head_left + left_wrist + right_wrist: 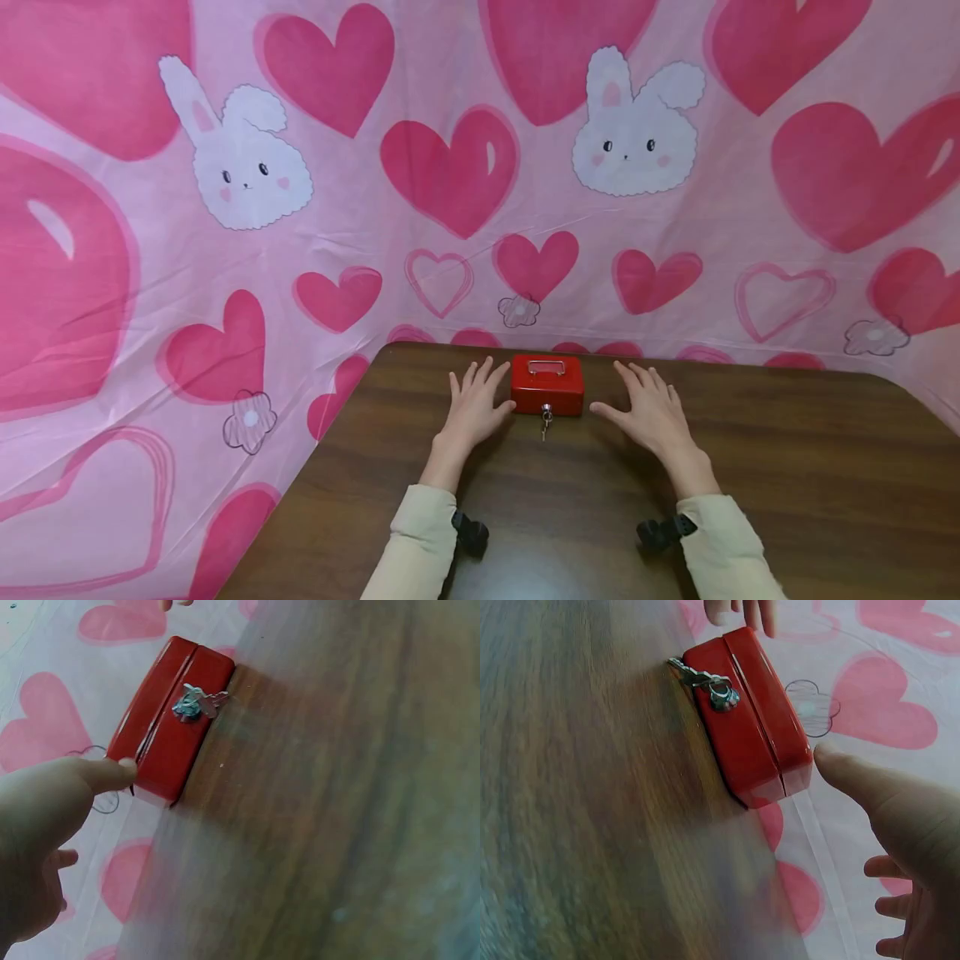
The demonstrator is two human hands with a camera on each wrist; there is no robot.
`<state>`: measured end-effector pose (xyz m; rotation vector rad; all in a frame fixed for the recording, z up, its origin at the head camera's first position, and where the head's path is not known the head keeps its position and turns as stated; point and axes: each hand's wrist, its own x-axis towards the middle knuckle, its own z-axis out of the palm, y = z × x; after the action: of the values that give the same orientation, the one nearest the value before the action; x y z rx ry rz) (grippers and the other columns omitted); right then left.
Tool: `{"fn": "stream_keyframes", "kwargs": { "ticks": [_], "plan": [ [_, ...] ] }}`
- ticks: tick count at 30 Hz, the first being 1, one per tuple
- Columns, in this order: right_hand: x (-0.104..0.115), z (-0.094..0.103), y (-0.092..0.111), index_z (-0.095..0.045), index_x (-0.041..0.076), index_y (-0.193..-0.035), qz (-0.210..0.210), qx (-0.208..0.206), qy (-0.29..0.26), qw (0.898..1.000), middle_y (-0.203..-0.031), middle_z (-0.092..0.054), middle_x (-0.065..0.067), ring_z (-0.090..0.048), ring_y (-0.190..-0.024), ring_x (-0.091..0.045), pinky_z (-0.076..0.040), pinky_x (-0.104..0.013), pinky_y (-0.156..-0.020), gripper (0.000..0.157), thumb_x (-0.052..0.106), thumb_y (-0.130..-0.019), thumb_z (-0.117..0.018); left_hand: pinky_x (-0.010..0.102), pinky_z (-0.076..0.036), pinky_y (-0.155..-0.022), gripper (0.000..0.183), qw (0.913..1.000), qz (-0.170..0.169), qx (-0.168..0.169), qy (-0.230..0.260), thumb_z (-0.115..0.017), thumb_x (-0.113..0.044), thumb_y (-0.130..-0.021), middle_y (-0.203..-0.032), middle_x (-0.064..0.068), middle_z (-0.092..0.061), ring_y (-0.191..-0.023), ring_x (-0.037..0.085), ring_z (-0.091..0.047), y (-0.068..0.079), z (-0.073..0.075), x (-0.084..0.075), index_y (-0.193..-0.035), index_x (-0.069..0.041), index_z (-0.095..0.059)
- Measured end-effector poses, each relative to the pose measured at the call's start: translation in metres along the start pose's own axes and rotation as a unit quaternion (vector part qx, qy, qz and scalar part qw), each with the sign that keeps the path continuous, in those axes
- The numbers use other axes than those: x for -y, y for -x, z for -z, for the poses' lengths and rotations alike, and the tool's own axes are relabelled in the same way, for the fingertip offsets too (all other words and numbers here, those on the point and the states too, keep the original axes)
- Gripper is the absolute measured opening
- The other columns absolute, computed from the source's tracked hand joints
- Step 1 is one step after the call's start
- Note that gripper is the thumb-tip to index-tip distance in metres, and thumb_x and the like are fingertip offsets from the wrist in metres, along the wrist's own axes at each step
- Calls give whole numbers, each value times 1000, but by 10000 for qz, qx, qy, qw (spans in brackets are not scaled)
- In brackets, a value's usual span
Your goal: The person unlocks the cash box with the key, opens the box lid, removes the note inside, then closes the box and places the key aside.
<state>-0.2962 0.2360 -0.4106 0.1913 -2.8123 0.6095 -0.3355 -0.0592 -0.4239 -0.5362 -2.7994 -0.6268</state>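
So there's a little red box (547,400) sitting on the worktop (570,508), right between the two hands, lid down and upright. Left hand (471,410) is by its left side, right hand (651,414) by its right, both with fingers spread and neither one gripping anything. The right thumb has a small gap to the box. The left thumb is so near the box I honestly can't tell if it's touching.

On the side facing back toward the wrists there's a lock (724,697) with a key (545,428) dangling from it, maybe more than one. Up top, the lid has a metal carry handle (546,362) lying between the two sets of fingertips.

As for how it'd handle, my guess is painted metal: stiff, not going to squash, and fairly light unless it's packed, which nobody can see. That glossy finish could be a bit slippery, so I'd go for flat palms or fingers on the two short ends, pressing evenly from both hands. Hold low on the body rather than on the lid seam, since I wouldn't trust the lid to be locked. The handle's fine for one hand. I'd leave the dangling key alone, as it could snag or bend.
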Motion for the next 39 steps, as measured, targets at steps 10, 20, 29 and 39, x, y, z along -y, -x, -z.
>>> {"fn": "stream_keyframes", "kwargs": {
  "ticks": [10, 20, 29, 39],
  "plan": [
    [19, -4, -7, -51, 8, -142, 192, -343, -369, 9985, -139, -54, -23, -49, -123, -44, -37, -66, -104, 69, 45, -87, -71, 64, -23, -117, 46, 9982, -216, -539, 173, -66, -25, -95, -147, 8, -53, -137, 34, -46, -3, 0, -3, -140, -20, -57],
    [34, -14, -11, -67, 7, -120, 631, -740, -619, 9933, -111, -70, -14, -62, -102, -34, -51, -55, -89, 38, 28, -89, -73, 46, -48, -101, 36, 9939, -373, -1026, 132, -66, -20, -95, -128, 5, -65, -115, 26, -62, -9, -3, -8, -131, -19, -65],
    [45, -21, -8, -69, 9, -114, 455, -305, -1101, 9924, -104, -73, -10, -65, -92, -26, -56, -49, -86, 29, 24, -89, -74, 46, -51, -98, 41, 9969, -227, -698, 269, -65, -23, -96, -130, 7, -65, -118, 26, -62, -7, -3, -14, -136, -20, -61],
    [55, -29, -9, -70, 10, -110, 301, -62, -1387, 9899, -96, -74, -5, -63, -81, -18, -55, -40, -78, 23, 20, -90, -72, 47, -49, -99, 41, 9981, -192, -586, 23, -64, -25, -96, -132, 7, -65, -120, 26, -62, -9, -8, -17, -137, -22, -61]
  ]
}}
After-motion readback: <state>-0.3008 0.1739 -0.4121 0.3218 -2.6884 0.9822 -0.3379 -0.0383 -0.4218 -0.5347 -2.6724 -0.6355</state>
